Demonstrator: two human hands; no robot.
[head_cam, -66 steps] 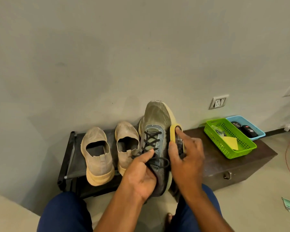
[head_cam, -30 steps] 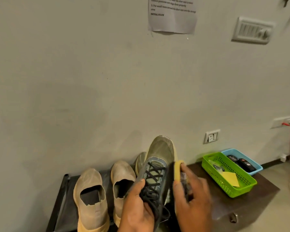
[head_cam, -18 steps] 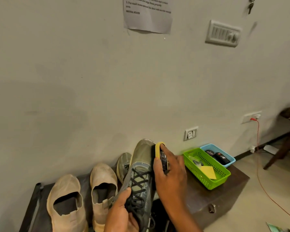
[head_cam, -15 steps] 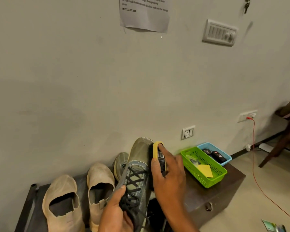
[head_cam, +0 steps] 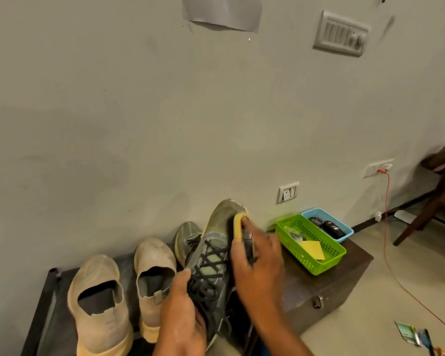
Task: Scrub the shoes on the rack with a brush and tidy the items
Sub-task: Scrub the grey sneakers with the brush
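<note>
Left hand (head_cam: 183,312) fingers grip the laced shoe (head_cam: 211,263); right hand (head_cam: 257,265) fingers clasp the half-hidden yellow brush (head_cam: 238,227).

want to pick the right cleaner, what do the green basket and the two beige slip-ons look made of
Green basket: moulded plastic by the look, glossy, with walls pierced in a regular grid of holes.
Beige slip-ons: seemingly knit or woven fabric, matte and soft-edged, over a paler yellowish sole, likely foam or rubber.
</note>
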